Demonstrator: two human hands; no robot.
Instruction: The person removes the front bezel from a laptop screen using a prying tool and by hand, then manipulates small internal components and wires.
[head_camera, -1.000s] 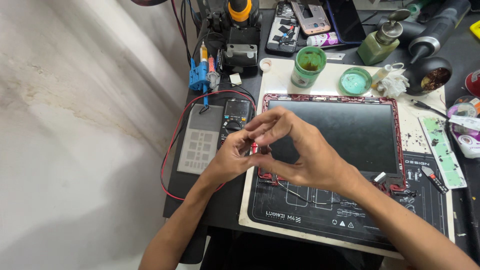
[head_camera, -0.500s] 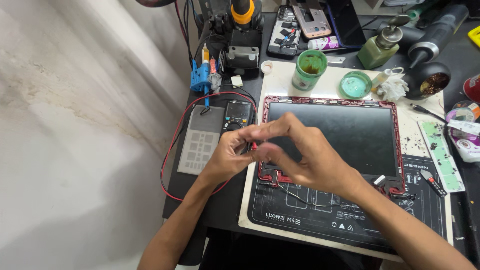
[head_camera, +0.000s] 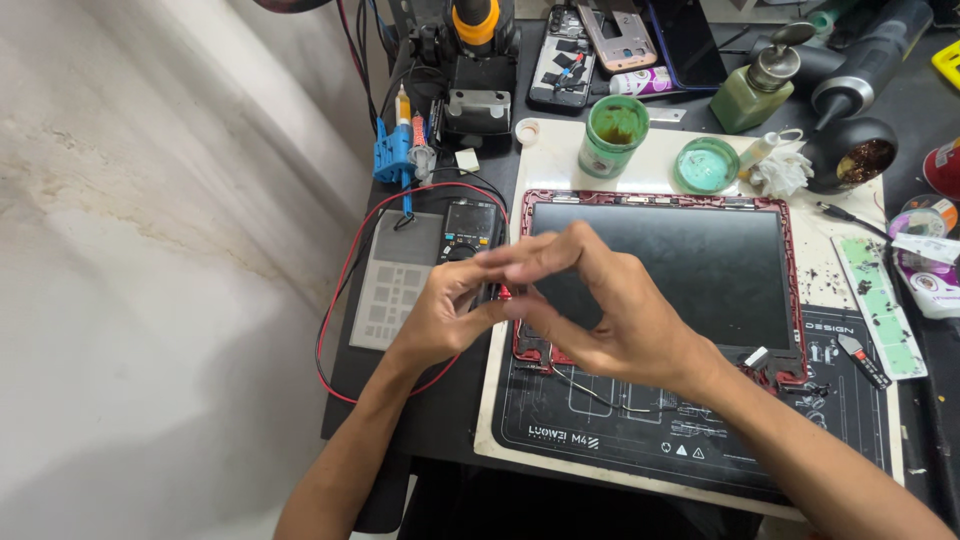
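Hands meet over the left edge of the red-framed tablet (head_camera: 690, 265), which lies screen up on the dark work mat (head_camera: 600, 420) on your counter. Your left hand (head_camera: 445, 315) and right hand (head_camera: 600, 310) press fingertips together around something small at that edge; what you pinch is too small to tell. Just beside your left hand sit a multimeter (head_camera: 468, 225) with red and black leads (head_camera: 335, 300) and a grey stencil plate (head_camera: 390, 290).

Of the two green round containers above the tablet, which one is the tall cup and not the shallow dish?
The left one, the green cup, standing tall beside the phone parts. The shallow green dish to its right lies low and flat, next to the crumpled white tissue.
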